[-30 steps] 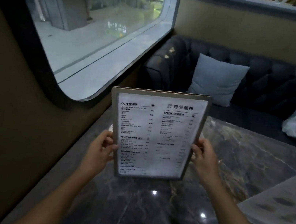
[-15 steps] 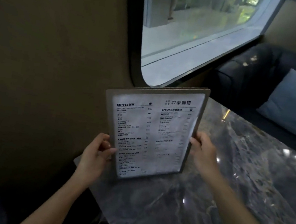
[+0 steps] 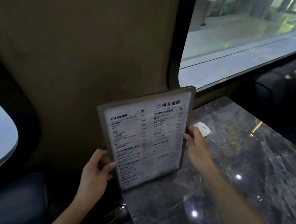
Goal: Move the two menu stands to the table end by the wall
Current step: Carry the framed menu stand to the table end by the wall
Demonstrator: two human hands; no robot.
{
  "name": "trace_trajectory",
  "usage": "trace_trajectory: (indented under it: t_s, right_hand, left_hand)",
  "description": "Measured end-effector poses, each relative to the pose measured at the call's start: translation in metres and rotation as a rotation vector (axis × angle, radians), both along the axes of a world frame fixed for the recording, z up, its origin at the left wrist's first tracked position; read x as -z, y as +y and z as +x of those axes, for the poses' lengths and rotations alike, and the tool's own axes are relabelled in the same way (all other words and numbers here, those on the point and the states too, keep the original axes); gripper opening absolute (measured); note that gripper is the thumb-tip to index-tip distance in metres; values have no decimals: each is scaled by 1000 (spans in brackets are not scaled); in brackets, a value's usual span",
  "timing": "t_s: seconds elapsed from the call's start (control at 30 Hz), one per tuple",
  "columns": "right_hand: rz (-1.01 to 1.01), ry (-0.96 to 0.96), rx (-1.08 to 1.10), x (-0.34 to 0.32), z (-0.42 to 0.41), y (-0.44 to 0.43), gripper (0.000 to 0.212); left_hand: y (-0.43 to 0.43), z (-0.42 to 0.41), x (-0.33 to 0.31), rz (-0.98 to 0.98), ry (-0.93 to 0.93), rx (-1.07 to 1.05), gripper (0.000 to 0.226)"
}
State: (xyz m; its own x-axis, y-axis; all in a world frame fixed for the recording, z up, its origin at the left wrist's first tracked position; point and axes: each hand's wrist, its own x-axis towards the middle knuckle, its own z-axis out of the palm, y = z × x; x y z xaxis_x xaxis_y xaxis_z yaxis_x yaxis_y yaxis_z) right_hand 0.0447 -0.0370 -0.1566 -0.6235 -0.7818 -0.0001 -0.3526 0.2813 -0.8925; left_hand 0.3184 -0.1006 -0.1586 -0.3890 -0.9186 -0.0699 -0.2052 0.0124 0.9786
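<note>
A framed menu stand [image 3: 145, 136] with a white printed menu page stands upright at the near corner of the dark marble table [image 3: 227, 191], close to the brown wall [image 3: 84, 54]. My left hand [image 3: 96, 171] grips its lower left edge. My right hand [image 3: 195, 147] grips its right edge at mid height. The stand leans a little to the left, and its bottom edge is at the table surface near the corner. Only one menu stand is in view.
A small white device [image 3: 202, 128] lies on the table behind the stand, near the wall. A window [image 3: 250, 37] runs above the table's far side. A dark sofa [image 3: 290, 91] sits at the right, another dark seat [image 3: 5, 198] at lower left.
The view has swung left toward the wall. The menu stand, held in both hands, has moved toward the table's near corner by the wall, and the white device has come into sight.
</note>
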Motion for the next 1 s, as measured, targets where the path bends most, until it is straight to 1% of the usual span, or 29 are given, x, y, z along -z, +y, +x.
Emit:
trace_trajectory:
  t_s: [0.13,0.27,0.5,0.57,0.63,0.67,0.73,0.83,0.87,1.0]
  right_hand:
    - [9,-19,-24,3,1,-9,18]
    - [39,43,-21,6,0,-11,16]
    - [-10,-41,-77,11,-5,-8,14]
    - [5,-22,-75,13,-7,-4,21]
    - [36,-20,-55,18,-9,5,31]
    - [66,-18,-48,23,-10,10,34]
    - [147,3,-54,34,-11,21,37]
    - [253,27,-85,49,-10,34,39]
    - [288,35,-108,53,-10,36,38]
    - [374,134,-198,65,-7,36,24]
  left_hand:
    - [8,-1,4,26,41,-33,39]
    - [10,-2,8,32,45,-61,42]
    - [11,1,16,13,13,-82,36]
    - [10,5,18,-24,-17,-77,32]
    - [11,8,20,-53,-66,-62,34]
    - [12,10,23,-48,-96,-47,39]
    - [15,11,29,16,-164,-13,49]
    - [20,11,43,103,-307,11,49]
    - [22,10,47,111,-359,14,45]
    - [24,5,54,76,-519,34,16]
